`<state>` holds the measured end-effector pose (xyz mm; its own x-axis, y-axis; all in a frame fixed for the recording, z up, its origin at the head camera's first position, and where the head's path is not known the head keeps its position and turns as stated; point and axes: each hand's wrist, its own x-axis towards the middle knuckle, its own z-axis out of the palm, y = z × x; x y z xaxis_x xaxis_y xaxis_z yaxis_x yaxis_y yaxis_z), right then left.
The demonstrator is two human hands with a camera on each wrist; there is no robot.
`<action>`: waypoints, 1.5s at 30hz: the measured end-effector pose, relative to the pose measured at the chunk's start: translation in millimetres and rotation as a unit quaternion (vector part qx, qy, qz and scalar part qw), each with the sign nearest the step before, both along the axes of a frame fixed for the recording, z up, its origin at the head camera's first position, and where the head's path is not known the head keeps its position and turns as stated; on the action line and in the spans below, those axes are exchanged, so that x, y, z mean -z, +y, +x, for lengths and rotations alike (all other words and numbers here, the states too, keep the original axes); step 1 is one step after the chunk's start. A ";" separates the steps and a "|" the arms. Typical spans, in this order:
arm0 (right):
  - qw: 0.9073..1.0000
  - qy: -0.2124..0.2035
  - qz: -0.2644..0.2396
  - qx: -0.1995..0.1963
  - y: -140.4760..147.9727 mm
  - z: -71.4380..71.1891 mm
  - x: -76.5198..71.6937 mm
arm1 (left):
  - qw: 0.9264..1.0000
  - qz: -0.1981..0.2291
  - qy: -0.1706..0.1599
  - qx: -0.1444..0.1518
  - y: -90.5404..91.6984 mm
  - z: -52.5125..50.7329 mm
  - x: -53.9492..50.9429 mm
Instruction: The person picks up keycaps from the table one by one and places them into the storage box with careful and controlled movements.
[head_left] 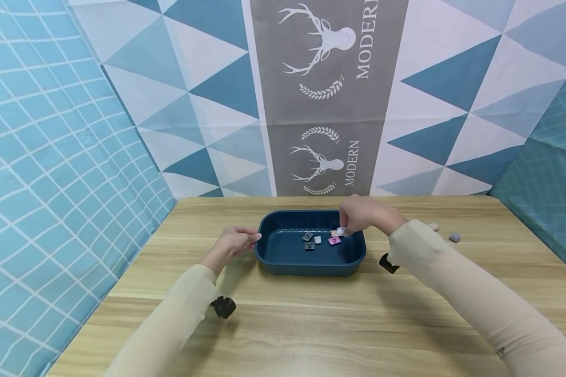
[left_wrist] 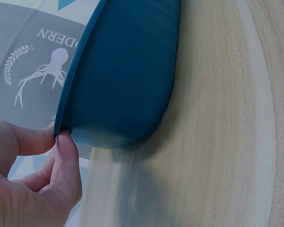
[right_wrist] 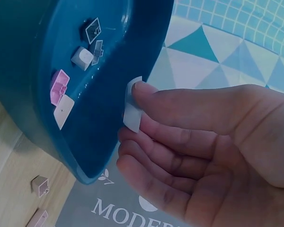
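Observation:
A blue rectangular basin stands on the wooden table. My left hand pinches its left rim between thumb and fingers, as the left wrist view also shows. Over the basin's right end my right hand pinches a small pale keycap between thumb and forefinger. Inside the basin lie several keycaps: a pink one, a peach one, a white one and two dark ones. Some lie with their hollow undersides up.
To the right of the basin, a grey keycap lies on the table, and a pale one shows partly behind the right sleeve. A patterned cloth hangs at the table's back edge, with blue tiled cloth at the left.

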<state>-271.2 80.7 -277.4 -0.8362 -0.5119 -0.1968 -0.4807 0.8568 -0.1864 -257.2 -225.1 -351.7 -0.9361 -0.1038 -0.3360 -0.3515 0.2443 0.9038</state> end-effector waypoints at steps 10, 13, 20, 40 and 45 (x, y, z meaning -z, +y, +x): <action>1.000 -0.017 0.010 -0.018 -9.8 -2.3 1.5 | 1.000 -0.012 -0.004 0.001 -0.5 -0.4 -1.2; 1.000 -0.023 0.013 -0.015 -12.3 -4.0 0.9 | 1.000 -0.010 -0.005 0.001 -1.0 -0.4 -1.1; 0.999 -0.037 0.022 -0.014 -18.1 -8.8 -1.2 | 1.000 -0.008 0.000 0.002 -1.3 0.2 0.2; 0.995 -0.063 0.058 -0.052 -39.6 -15.1 -1.2 | 1.000 -0.015 -0.001 0.004 -0.5 0.7 1.0; 0.994 -0.056 0.069 -0.056 -43.4 -13.9 -2.3 | 1.000 -0.012 0.000 0.002 -0.4 0.9 1.2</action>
<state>-285.1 37.3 -275.2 -0.7447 -0.5616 -0.3606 -0.5568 0.8207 -0.1282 -256.3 -225.5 -352.9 -0.9369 -0.1072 -0.3326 -0.3494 0.2673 0.8980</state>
